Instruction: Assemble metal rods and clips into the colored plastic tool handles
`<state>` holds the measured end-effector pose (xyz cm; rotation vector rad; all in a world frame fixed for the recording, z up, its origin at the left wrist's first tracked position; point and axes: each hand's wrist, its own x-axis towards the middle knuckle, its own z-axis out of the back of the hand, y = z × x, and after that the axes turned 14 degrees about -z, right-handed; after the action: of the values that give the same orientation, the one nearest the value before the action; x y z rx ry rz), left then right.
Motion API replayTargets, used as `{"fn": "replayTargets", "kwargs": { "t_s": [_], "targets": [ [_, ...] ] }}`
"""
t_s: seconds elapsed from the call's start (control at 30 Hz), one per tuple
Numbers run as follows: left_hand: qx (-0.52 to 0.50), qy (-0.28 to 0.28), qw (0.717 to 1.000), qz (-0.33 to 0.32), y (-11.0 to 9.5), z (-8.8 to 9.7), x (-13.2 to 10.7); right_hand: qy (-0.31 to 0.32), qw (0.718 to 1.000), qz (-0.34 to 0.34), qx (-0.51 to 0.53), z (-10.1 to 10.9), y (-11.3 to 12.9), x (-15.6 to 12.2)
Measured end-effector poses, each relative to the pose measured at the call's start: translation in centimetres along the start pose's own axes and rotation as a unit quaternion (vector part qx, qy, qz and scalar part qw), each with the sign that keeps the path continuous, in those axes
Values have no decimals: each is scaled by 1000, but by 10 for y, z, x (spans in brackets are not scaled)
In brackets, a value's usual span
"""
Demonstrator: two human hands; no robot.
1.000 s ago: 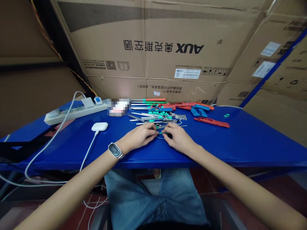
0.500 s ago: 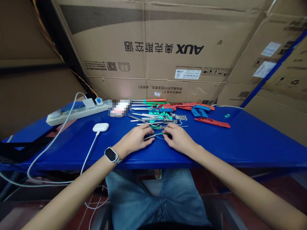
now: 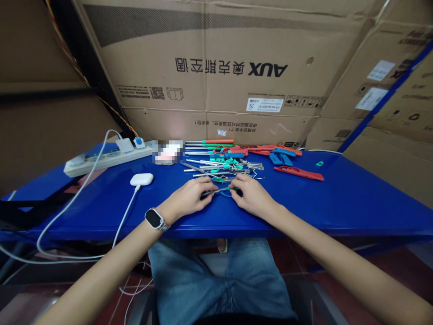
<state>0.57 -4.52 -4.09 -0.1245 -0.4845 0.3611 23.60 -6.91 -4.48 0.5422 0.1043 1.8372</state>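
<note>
My left hand, with a watch on its wrist, pinches one end of a thin metal rod low over the blue table. My right hand is closed on the rod's other end, where a small blue loop shows between the fingers. Just beyond both hands lies a heap of metal rods with green, blue and red handles.
Red and blue plastic handle pieces lie at the back right, with a small green part further right. A white earbud case on a cable and a power strip sit at the left. Cardboard boxes wall the back.
My left hand slid a little left and back along the rod, and the wrist turned so the watch face shows more. My right hand stayed put.
</note>
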Motion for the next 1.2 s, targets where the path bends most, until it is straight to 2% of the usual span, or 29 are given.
{"fn": "replayTargets", "kwargs": {
  "t_s": [0.23,0.57,0.73,0.87,1.2],
  "targets": [
    [-2,1,1000,-20,4,-3,-1,0,1000,0,-6,1,0,0],
    [78,43,996,-24,1,-5,-1,1,1000,-1,-15,1,1,0],
    [54,25,998,-20,3,-6,-2,-2,1000,-2,-8,0,1,-1],
    [34,5,999,8,1,-4,-3,-1,1000,-4,-6,2,1,-1],
    [48,14,999,-13,1,-4,-4,-3,1000,-4,-10,1,0,-1]
  ]
}}
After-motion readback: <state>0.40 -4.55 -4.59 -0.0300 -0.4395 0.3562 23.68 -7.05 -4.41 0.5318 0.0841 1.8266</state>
